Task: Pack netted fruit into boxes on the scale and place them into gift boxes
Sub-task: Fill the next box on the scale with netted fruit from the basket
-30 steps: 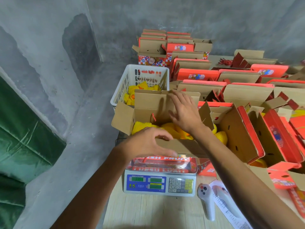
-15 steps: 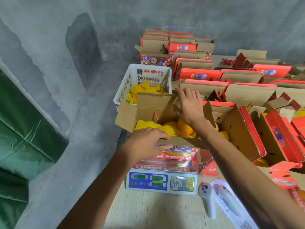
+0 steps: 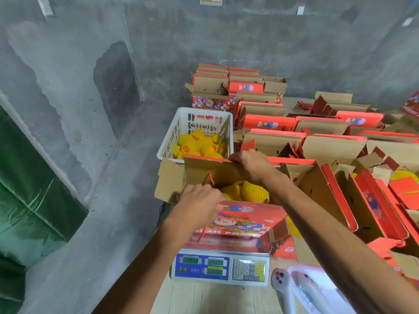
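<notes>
The netted fruit (image 3: 246,192) lay inside an open gift box (image 3: 244,217) that sat tilted on the pan of the scale (image 3: 221,266), at the near left edge of the counter (image 3: 217,300). Only the head view showed the scene. The left hand (image 3: 199,206) had its grip curled over the box's near left rim, holding the cardboard edge; the right hand (image 3: 251,165) had its grip closed on the top edge of the far flap (image 3: 209,171), fingers hooked over it.

The step in hand looked like lifting the filled box off the scale or folding it shut. To do it well, both grips should stay on stiff folded edges, the box kept level so the fruit does not roll toward the low side.

The box was plain brown corrugated board inside, glossy red print outside. The fruit was round, wrapped in soft, ribbed yellow foam net. More netted fruit filled a white slotted plastic basket (image 3: 172,138) just behind. Open red boxes (image 3: 340,141) crowded the counter to the right.
</notes>
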Tool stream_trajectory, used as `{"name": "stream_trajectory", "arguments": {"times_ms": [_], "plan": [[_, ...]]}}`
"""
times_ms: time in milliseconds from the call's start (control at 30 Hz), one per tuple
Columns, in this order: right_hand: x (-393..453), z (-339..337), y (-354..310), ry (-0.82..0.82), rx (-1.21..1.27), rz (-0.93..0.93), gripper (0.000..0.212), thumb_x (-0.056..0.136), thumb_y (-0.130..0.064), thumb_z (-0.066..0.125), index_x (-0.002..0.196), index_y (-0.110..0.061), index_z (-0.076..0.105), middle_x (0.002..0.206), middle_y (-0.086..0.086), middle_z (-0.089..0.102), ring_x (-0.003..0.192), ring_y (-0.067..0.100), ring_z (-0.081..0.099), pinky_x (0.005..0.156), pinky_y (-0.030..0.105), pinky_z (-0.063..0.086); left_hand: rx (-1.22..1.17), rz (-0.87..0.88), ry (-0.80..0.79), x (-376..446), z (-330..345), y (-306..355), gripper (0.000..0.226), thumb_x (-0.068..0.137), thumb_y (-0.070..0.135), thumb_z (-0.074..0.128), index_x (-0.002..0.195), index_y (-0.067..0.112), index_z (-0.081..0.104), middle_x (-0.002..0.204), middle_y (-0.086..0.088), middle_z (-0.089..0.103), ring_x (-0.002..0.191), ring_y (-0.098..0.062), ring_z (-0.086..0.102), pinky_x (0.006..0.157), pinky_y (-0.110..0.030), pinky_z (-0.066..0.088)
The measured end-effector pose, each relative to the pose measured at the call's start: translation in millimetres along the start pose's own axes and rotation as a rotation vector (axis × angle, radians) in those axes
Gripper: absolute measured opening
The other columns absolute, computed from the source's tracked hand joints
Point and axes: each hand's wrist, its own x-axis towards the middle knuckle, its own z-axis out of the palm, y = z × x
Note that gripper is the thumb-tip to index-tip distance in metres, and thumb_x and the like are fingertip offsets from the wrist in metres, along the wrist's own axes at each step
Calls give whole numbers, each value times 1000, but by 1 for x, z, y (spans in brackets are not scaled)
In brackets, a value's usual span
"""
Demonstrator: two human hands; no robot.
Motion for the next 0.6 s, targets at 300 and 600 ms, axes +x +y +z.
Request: {"name": "stream_trajectory", "arguments": {"times_ms": [300, 600], "plan": [[12, -56, -43, 76, 3, -55, 27, 102, -30, 51, 125, -29, 66, 121, 11, 69, 112, 37, 63, 87, 42, 53, -36, 39, 106, -3, -58, -44, 4, 94, 42, 66, 97, 41, 67, 67, 17, 37, 89, -22, 54, 74, -35, 27], [25, -91, -101, 231, -10, -33, 30, 101, -34, 54, 128, -31, 68, 118, 13, 68, 109, 41, 61, 81, 41, 50, -15, 111, 207, -14, -88, -90, 21, 93, 50, 66, 113, 46, 69, 69, 18, 32, 86, -21, 50, 75, -35, 29]]}}
